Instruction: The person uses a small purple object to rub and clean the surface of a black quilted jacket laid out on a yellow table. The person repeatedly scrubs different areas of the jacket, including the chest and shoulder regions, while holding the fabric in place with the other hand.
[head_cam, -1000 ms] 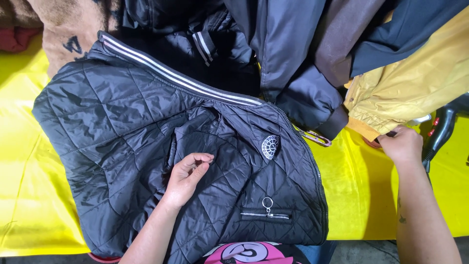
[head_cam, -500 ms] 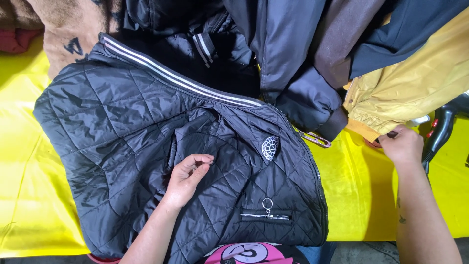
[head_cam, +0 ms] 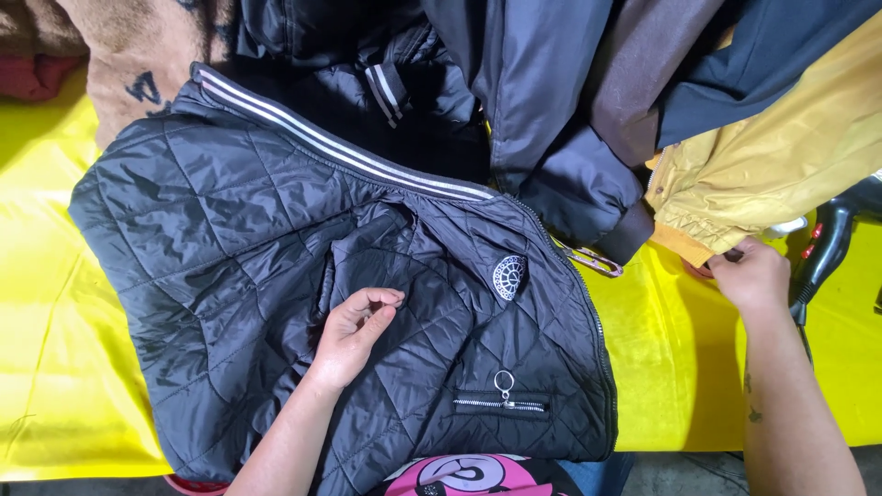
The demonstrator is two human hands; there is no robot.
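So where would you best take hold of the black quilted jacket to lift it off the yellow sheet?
Probably at the striped collar band of the black quilted jacket, coming from the far side. The band is a firm, raised edge lying exposed along the top, while the quilted body lies flat and slick. The left hand rests on the chest panel; the right hand is off at the mustard jacket's cuff.

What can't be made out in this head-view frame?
- Right hand: its fingertips are tucked at the mustard jacket cuff; its grip is unclear.
- Black quilted jacket: its lower hem is cut off by the bottom edge.
- Black handled tool: cut off by the right edge.
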